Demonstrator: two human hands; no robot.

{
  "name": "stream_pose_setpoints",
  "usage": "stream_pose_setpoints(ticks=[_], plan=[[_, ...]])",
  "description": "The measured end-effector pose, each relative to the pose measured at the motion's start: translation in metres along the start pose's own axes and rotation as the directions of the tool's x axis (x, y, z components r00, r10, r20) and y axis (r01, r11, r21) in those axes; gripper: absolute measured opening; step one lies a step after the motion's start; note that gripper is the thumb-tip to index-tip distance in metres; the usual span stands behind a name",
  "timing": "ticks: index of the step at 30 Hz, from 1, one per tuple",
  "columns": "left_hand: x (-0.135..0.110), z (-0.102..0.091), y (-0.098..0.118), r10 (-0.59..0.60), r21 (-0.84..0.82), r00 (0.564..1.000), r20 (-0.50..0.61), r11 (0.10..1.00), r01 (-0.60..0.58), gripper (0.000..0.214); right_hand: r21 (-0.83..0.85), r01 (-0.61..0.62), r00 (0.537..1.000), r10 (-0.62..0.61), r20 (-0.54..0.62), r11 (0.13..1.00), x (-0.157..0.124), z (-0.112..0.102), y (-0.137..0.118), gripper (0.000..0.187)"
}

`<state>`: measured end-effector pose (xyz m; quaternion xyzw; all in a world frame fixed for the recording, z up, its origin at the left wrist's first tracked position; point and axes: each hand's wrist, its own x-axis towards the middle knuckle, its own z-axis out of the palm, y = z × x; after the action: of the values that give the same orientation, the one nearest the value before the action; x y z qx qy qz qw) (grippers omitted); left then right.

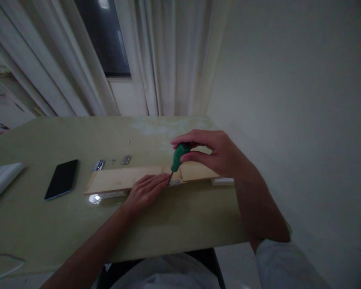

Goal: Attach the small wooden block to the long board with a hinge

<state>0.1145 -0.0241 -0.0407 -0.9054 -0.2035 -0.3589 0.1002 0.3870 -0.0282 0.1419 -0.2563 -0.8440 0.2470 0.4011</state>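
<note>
My right hand [206, 150] is closed around the green handle of a screwdriver [179, 154]. The screwdriver leans slightly, its shaft pointing down to a small metal hinge [174, 183] at the front edge of a pale wooden board [114, 179]. My left hand [146, 190] lies on the board with its fingers stretched out, their tips right beside the screwdriver's tip. The left thumb is hidden, and whether a screw sits under the tip is too small to tell. A second wooden piece [198, 171] extends to the right, partly behind my right wrist.
Behind the board lie a metal hinge [126, 159], several small screws [112, 161] and a clear packet of metal parts [98, 165]. A dark phone [61, 179] rests to the left, with a white object [4, 180] farther out. White blocks [222, 182] show beneath the board's ends.
</note>
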Motion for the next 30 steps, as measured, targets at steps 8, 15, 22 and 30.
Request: stream_pose_setpoints(ticks=[8, 15, 22, 30], plan=[[-0.001, 0.000, 0.000, -0.016, -0.009, 1.000, 0.012, 1.000, 0.016, 0.041, -0.014, -0.108, 0.994, 0.108, -0.031, 0.994, -0.005, -0.018, 0.009, 0.029], [-0.001, -0.001, 0.001, -0.031, -0.049, 1.000, 0.001, 0.998, 0.031, 0.045, 0.012, -0.151, 0.988, 0.151, 0.001, 0.988, 0.002, -0.010, 0.018, 0.029], [0.000, 0.000, 0.000, -0.039, -0.049, 0.999, 0.002, 0.998, 0.039, 0.047, 0.048, -0.144, 0.989, 0.145, -0.004, 0.988, 0.002, -0.007, 0.022, 0.029], [0.004, -0.003, 0.003, -0.009, 0.000, 1.000, 0.000, 1.000, 0.009, 0.044, -0.037, -0.138, 0.990, 0.138, -0.003, 0.990, 0.003, -0.004, 0.013, 0.024]])
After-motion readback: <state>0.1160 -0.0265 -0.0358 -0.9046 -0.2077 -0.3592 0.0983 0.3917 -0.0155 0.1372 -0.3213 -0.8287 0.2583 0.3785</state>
